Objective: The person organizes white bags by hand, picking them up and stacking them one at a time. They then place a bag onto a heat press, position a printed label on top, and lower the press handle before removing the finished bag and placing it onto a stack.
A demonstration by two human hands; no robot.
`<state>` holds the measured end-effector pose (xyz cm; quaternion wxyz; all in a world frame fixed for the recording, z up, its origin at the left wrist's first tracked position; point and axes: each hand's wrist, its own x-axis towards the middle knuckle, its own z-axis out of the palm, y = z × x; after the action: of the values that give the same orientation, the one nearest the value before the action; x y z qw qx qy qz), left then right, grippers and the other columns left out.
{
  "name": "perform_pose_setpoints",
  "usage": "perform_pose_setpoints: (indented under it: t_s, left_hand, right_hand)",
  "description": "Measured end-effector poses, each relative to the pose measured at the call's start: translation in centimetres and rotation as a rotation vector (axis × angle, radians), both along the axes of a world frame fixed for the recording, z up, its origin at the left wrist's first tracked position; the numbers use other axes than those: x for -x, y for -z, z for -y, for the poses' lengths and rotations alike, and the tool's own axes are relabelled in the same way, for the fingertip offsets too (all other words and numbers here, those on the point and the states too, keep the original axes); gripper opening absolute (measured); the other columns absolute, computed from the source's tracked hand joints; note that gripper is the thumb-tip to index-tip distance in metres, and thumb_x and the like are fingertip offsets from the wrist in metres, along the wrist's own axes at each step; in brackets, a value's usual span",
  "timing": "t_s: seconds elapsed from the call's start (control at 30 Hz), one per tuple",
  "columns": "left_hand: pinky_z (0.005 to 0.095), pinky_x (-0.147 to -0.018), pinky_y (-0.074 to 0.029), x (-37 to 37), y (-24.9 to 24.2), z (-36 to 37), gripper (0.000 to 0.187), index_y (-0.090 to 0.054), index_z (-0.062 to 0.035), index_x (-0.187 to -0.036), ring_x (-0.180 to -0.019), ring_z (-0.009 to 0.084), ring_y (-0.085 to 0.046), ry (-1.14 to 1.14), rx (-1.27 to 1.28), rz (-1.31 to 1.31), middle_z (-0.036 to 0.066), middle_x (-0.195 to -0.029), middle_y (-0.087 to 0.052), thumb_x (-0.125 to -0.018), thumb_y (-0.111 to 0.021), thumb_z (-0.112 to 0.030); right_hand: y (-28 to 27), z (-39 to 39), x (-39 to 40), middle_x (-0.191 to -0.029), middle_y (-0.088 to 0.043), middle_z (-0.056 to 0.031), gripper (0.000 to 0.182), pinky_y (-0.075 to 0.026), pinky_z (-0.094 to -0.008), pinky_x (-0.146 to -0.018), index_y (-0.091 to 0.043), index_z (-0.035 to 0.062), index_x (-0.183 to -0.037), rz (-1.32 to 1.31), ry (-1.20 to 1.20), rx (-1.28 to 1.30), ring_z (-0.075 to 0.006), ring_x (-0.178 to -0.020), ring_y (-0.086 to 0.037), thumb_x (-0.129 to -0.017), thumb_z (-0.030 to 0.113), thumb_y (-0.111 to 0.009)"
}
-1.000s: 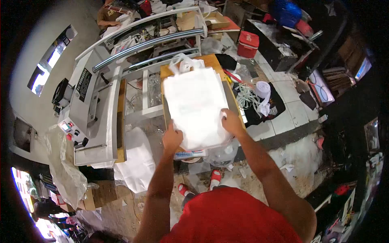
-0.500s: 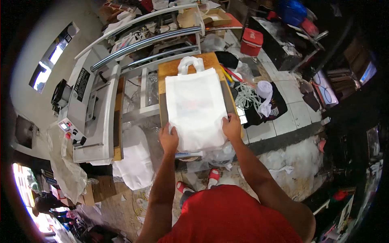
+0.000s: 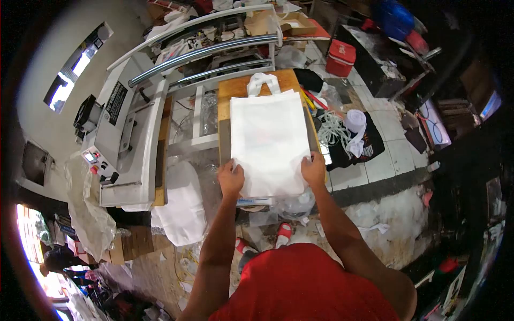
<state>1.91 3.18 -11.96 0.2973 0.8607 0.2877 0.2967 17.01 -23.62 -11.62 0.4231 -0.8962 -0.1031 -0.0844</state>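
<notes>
A white fabric tote bag (image 3: 269, 142) lies flat on a wooden board (image 3: 231, 86), its looped handles pointing away from me. My left hand (image 3: 231, 177) pinches the bag's left edge near the lower corner, thumb on top. On the opposite edge, my right hand (image 3: 314, 168) grips the cloth between thumb and fingers. A faint darker patch shows through the middle of the bag. The fingers beneath the cloth are partly hidden.
Left of the board stands a heat press machine (image 3: 126, 142) with chrome rails (image 3: 203, 56). White cloth (image 3: 179, 206) hangs below it. To the right are a ribbon roll (image 3: 355, 121), a black printed cloth (image 3: 369, 142) and a red cooler box (image 3: 340, 58).
The whole view has shifted slightly, so the bag and board appear further right. Both hands keep their hold on the bag's edges, and the cloth looks flatter and smoother.
</notes>
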Motion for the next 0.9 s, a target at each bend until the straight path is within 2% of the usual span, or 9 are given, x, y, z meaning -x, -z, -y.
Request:
perform_pose_setpoints:
  t_s: [0.07, 0.2, 0.27, 0.47, 0.67, 0.7, 0.8, 0.87, 0.9]
  left_hand:
    - [0.0463, -0.082, -0.052, 0.1, 0.1, 0.2, 0.041, -0.065, -0.0006, -0.119, -0.095, 0.0385, -0.061, 0.018, 0.006, 0.024, 0.022, -0.102, -0.06, -0.081, -0.068, -0.015]
    - [0.0481, -0.086, -0.05, 0.8, -0.6, 1.1, 0.043, -0.062, -0.0021, -0.123, -0.098, 0.04, -0.059, -0.052, 0.041, 0.023, 0.023, -0.106, -0.059, -0.082, -0.067, -0.015]
    - [0.0488, -0.087, -0.049, 1.0, -0.6, 1.3, 0.044, -0.061, -0.0025, -0.124, -0.098, 0.0403, -0.058, -0.038, 0.089, 0.021, 0.023, -0.107, -0.058, -0.082, -0.066, -0.014]
    - [0.0484, -0.09, -0.047, 1.1, -0.8, 1.6, 0.045, -0.061, -0.0067, -0.128, -0.103, 0.0418, -0.056, -0.03, -0.026, -0.041, 0.025, -0.114, -0.054, -0.083, -0.062, -0.008]
    - [0.0552, -0.102, -0.039, 1.3, -5.3, 4.0, 0.052, -0.057, -0.0121, -0.136, -0.124, 0.0403, -0.046, -0.07, -0.179, -0.287, 0.019, -0.134, -0.049, -0.084, -0.061, -0.016]
    - [0.0572, -0.107, -0.035, 1.0, -6.4, 4.3, 0.053, -0.056, -0.0131, -0.137, -0.131, 0.0415, -0.041, 0.043, -0.27, -0.269, 0.017, -0.14, -0.047, -0.085, -0.06, -0.02]
    - [0.0595, -0.114, -0.027, -0.4, -6.5, 5.4, 0.055, -0.054, -0.0149, -0.14, -0.141, 0.0436, -0.032, 0.266, -0.39, -0.26, 0.013, -0.15, -0.042, -0.087, -0.059, -0.026]
    - [0.0619, -0.116, -0.022, -1.1, -4.8, 5.7, 0.057, -0.05, -0.0165, -0.144, -0.144, 0.0455, -0.028, 0.403, -0.431, -0.333, 0.013, -0.154, -0.038, -0.089, -0.058, -0.031]
    - [0.0619, -0.116, -0.022, -1.0, -4.4, 5.9, 0.057, -0.05, -0.0165, -0.144, -0.144, 0.0455, -0.028, 0.402, -0.429, -0.336, 0.013, -0.154, -0.038, -0.089, -0.058, -0.031]
  right_hand:
    - [1.0, 0.0, -0.3, -0.107, -0.061, -0.0227, 0.038, -0.045, -0.0504, -0.094, -0.06, -0.0015, -0.113, 0.127, 0.017, 0.01, -0.0419, -0.105, -0.057, -0.083, 0.02, -0.069]
    - [0.0, 0.0, 0.2, -0.109, -0.061, -0.0229, 0.043, -0.045, -0.0507, -0.094, -0.06, 0.0013, -0.121, 0.057, -0.01, -0.015, -0.0426, -0.105, -0.056, -0.085, 0.022, -0.069]
    - [0.2, -0.2, 0.3, -0.111, -0.059, -0.0216, 0.044, -0.046, -0.0507, -0.092, -0.06, 0.0075, -0.127, 0.15, 0.019, 0.059, -0.0425, -0.105, -0.056, -0.087, 0.024, -0.069]
    - [-0.8, -0.5, 0.6, -0.108, -0.055, -0.0185, 0.042, -0.048, -0.0475, -0.089, -0.061, 0.0145, -0.13, 0.179, -0.053, 0.205, -0.0381, -0.101, -0.056, -0.089, 0.024, -0.069]
    - [-3.6, -1.0, 0.4, -0.121, -0.053, -0.0174, 0.041, -0.044, -0.0524, -0.091, -0.063, 0.0117, -0.127, 0.262, -0.051, 0.328, -0.0371, -0.112, -0.051, -0.087, 0.022, -0.068]
    - [-4.0, -1.4, 0.0, -0.121, -0.053, -0.0174, 0.041, -0.044, -0.0524, -0.091, -0.063, 0.0117, -0.127, 0.261, -0.051, 0.329, -0.0371, -0.112, -0.051, -0.087, 0.022, -0.068]
    - [-5.2, -3.4, -0.6, -0.132, -0.05, -0.0167, 0.041, -0.038, -0.0568, -0.099, -0.063, 0.0104, -0.126, 0.346, -0.139, 0.384, -0.0383, -0.124, -0.045, -0.086, 0.02, -0.065]
    - [-6.6, -5.8, -0.1, -0.141, -0.046, -0.0157, 0.044, -0.03, -0.0607, -0.107, -0.061, 0.0099, -0.128, 0.445, -0.489, 0.452, -0.0397, -0.134, -0.039, -0.085, 0.02, -0.063]
    - [-6.6, -6.9, 0.2, -0.15, -0.041, -0.0139, 0.047, -0.025, -0.0641, -0.111, -0.06, 0.013, -0.132, 0.431, -0.593, 0.5, -0.0424, -0.141, -0.032, -0.088, 0.027, -0.06]
